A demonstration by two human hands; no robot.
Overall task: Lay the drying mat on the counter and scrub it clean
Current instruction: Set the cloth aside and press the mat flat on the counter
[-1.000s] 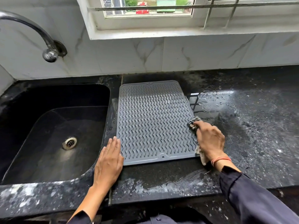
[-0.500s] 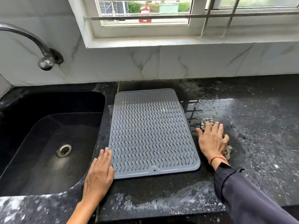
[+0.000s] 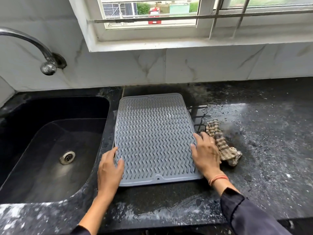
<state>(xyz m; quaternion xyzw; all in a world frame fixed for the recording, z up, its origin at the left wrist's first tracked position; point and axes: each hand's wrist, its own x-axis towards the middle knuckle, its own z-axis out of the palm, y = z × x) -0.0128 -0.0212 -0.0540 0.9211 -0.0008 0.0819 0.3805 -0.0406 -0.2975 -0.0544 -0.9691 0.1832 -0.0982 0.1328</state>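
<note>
The grey ribbed drying mat (image 3: 154, 138) lies flat on the black counter (image 3: 254, 150), just right of the sink. My left hand (image 3: 109, 167) holds the mat's left edge near the front corner, with the thumb on top and the fingers curled at the rim. My right hand (image 3: 205, 153) lies palm down on the mat's right edge with its fingers spread and nothing in it. A striped brown-and-white cloth (image 3: 221, 144) sits crumpled on the wet counter, right beside my right hand.
A black sink (image 3: 50, 150) with a metal drain lies to the left, under a curved tap (image 3: 47, 65). The counter is wet and streaked with white residue. A white marble backsplash and a barred window stand behind.
My right hand let go of the cloth and moved left onto the mat's right edge. My left hand shifted from the counter onto the mat's left edge.
</note>
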